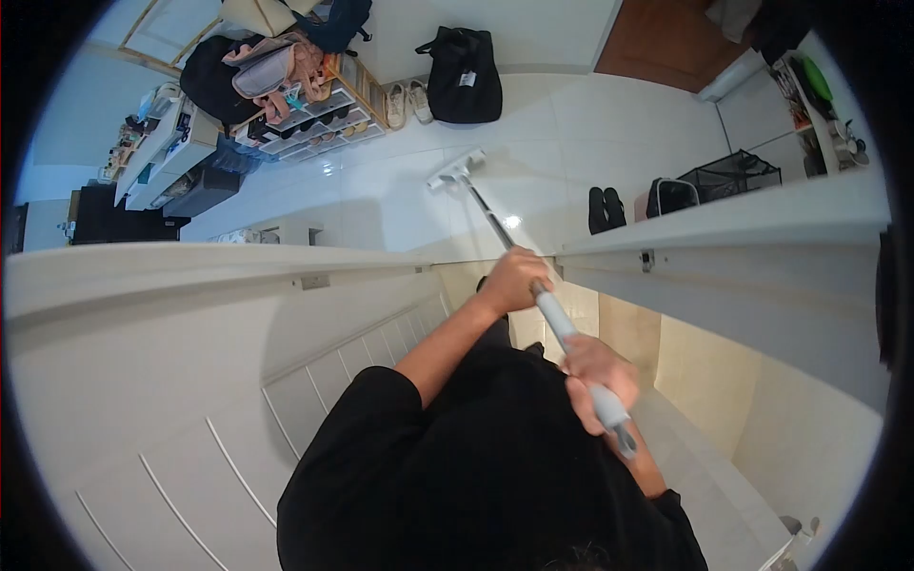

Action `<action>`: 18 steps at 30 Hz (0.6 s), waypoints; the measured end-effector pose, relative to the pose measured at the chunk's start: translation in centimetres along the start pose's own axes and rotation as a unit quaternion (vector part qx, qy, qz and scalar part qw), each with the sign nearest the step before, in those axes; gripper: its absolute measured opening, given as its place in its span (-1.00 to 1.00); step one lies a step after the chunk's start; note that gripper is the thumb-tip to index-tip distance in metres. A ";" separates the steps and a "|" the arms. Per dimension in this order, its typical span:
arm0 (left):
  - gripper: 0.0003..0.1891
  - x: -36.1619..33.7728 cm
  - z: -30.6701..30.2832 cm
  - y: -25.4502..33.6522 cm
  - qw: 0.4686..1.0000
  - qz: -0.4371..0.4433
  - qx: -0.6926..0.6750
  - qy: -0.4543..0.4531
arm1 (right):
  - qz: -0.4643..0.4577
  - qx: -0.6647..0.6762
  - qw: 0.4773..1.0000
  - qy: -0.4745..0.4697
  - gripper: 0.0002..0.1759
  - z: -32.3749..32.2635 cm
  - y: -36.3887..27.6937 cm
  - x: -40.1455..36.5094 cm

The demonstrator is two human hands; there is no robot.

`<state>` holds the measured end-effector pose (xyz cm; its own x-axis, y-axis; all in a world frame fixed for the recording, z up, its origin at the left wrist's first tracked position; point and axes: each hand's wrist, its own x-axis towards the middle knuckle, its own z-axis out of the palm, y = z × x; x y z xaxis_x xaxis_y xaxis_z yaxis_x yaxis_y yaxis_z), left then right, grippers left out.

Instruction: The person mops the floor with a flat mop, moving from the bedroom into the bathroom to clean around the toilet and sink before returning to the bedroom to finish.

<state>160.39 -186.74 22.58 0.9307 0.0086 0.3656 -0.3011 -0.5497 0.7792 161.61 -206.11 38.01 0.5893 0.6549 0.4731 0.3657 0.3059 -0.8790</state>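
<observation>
Long-handled floor tool (pixel 554 315), white and grey, in a two-handed hold.
Left hand (pixel 517 280) wrapped round the shaft partway along; right hand (pixel 602 373), slightly blurred, wrapped round the white grip near its upper end; flat white head (pixel 457 170) at the white tiled floor (pixel 538 133); black bag (pixel 465 100) near the head, by the wall, bearing a white label (pixel 467 79), any wording too small to read; pale shoes (pixel 407 105) just beside the bag.
</observation>
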 end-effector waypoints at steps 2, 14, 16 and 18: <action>-0.85 -0.6 -2.4 -3.8 0.995 -0.025 0.061 0.074 | 0.019 -0.015 0.999 -0.024 -0.91 1.8 4.0 1.6; -0.89 -2.3 -9.4 -21.1 0.954 -0.205 0.142 0.163 | 0.140 0.044 0.984 -0.101 -0.88 7.7 19.1 11.0; -0.88 -1.7 -8.4 -21.4 0.965 -0.200 0.101 0.140 | 0.150 0.031 0.985 -0.077 -0.87 6.9 19.1 10.4; -0.88 -1.1 -7.0 -21.0 0.970 -0.192 0.101 0.111 | 0.141 0.017 0.988 -0.052 -0.86 5.9 18.2 10.0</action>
<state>164.26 -169.33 9.40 0.8916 0.4125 0.1865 0.1269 -0.6232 0.7717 169.93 -189.91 26.41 0.5869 0.7842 0.2014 0.1710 0.1231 -0.9775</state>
